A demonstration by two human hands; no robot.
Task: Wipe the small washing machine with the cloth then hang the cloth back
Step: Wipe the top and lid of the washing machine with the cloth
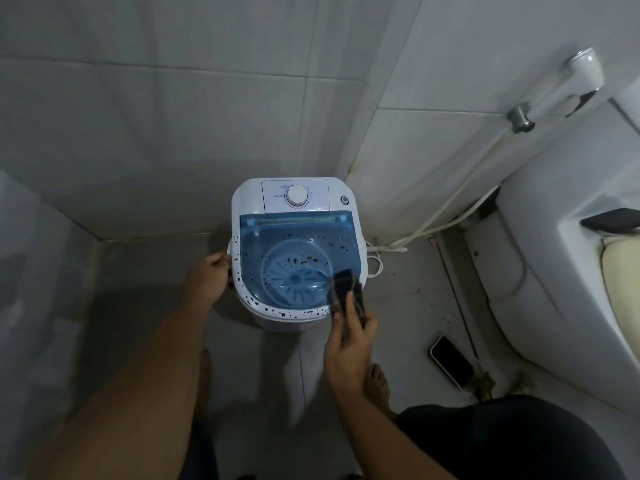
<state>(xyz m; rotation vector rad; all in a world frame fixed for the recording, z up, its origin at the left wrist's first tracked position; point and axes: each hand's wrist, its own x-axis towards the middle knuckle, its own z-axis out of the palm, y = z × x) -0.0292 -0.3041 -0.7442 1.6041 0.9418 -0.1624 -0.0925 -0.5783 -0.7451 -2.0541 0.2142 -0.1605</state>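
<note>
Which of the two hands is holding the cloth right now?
The right hand: its fingers pinch the dark cloth at the washing machine's near right rim. The left hand holds no cloth and grips the machine's left side.

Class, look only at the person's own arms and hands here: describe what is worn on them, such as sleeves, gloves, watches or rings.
Both forearms are bare as far as the view shows, with no sleeves in sight. The left hand and the right hand wear no gloves. No watch, bracelet or band shows at either wrist. Rings cannot be ruled out, since the fingers are dim and partly hidden.
</note>
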